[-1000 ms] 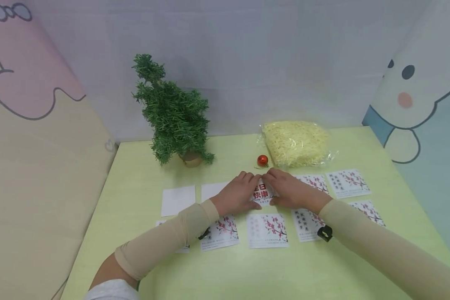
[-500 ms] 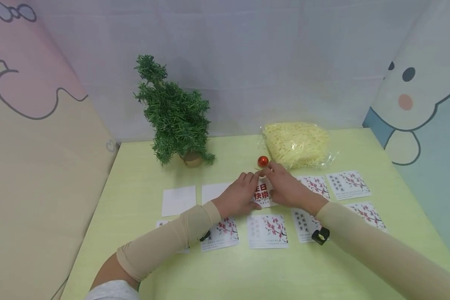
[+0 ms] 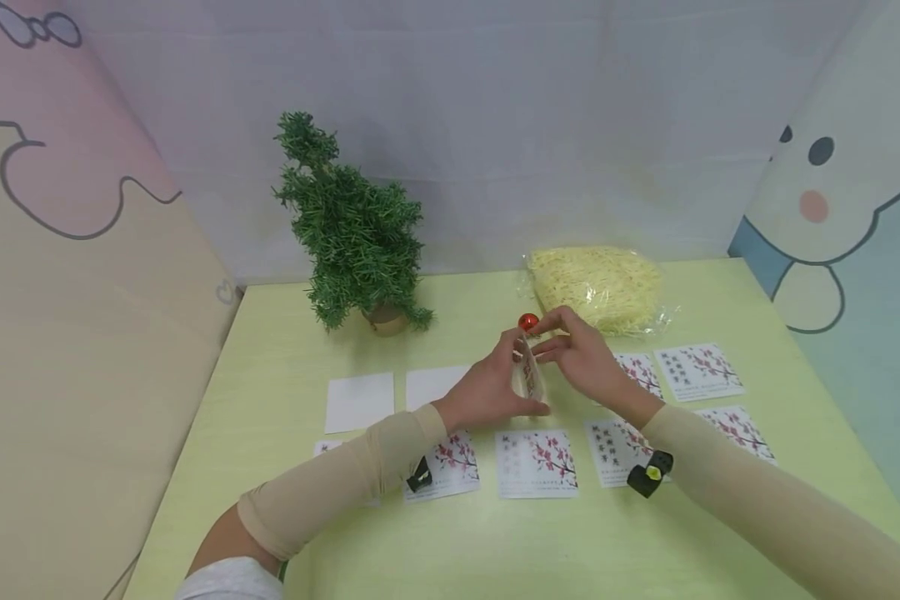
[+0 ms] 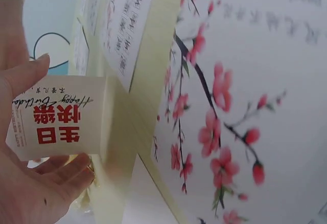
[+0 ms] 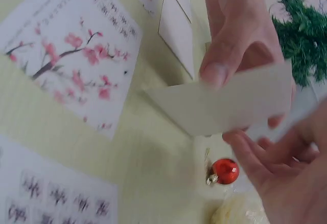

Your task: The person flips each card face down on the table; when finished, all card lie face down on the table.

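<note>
While both hands meet over the middle of the table, status is:

card: small white birthday card (image 3: 528, 379) with red print, lifted on edge off the green table (image 3: 450, 533), between the two hands, just in front of the red bauble (image 3: 527, 322). Print side faces the left palm per the left wrist view (image 4: 59, 121); the blank back shows in the right wrist view (image 5: 225, 101).
left hand: left hand (image 3: 487, 390) has thumb and fingers curled round the card's edges, a light pinch, clearly carrying it.
right hand: right hand (image 3: 581, 358) has fingers mostly extended, loosely spread, tips at the card's far edge. Touching or just off it, I cannot tell. Holds nothing else.
step: judged as lift or turn-over of the card, mid-move, since it stands near vertical.
next move: judgement only. It calls for the right fingers to take or steady the free edge so the thin card does not bow or slip, then lay it flat in the bare spot in the back row.
clearance: bauble sits just beyond the fingertips and could roll if nudged.
surroundings: blossom cards (image 3: 536, 462) lie flat in the near row and to the right, two blank white cards (image 3: 358, 402) to the left, a bag of yellow shredded paper (image 3: 596, 287) and a small green tree (image 3: 352, 233) at the back.
</note>
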`<action>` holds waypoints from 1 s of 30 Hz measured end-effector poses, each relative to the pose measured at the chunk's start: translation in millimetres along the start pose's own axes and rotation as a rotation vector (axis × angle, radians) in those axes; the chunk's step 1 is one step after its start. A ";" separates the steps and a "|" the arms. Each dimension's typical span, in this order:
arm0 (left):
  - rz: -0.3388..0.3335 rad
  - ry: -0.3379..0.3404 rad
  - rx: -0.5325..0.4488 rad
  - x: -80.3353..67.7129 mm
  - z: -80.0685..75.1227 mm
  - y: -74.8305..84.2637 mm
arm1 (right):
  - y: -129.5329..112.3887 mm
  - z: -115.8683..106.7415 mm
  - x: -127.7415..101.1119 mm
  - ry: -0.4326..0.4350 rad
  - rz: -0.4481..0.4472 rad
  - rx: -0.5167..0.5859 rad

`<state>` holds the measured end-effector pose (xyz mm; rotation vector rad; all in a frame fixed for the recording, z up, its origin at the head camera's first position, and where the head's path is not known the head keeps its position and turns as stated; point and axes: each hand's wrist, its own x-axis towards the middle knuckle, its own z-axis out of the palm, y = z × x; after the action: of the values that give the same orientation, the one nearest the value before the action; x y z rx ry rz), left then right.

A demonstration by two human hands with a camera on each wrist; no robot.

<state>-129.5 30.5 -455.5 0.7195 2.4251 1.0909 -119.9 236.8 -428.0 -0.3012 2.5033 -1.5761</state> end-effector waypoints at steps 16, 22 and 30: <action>-0.037 0.063 0.263 -1.5 1.9 -19.7 | 35.7 7.5 -9.9 -0.265 -0.094 -0.529; -0.027 -0.017 0.340 -6.1 -4.7 -23.8 | 35.8 6.8 -10.2 -0.302 -0.118 -0.602; 0.043 -0.022 0.451 -11.2 -6.7 -30.3 | 33.9 -0.5 -19.3 -0.331 -0.202 -0.675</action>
<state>-133.0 2.8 -473.1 0.9151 2.6747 0.5424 -104.1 256.5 -457.8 -0.8408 2.6953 -0.5949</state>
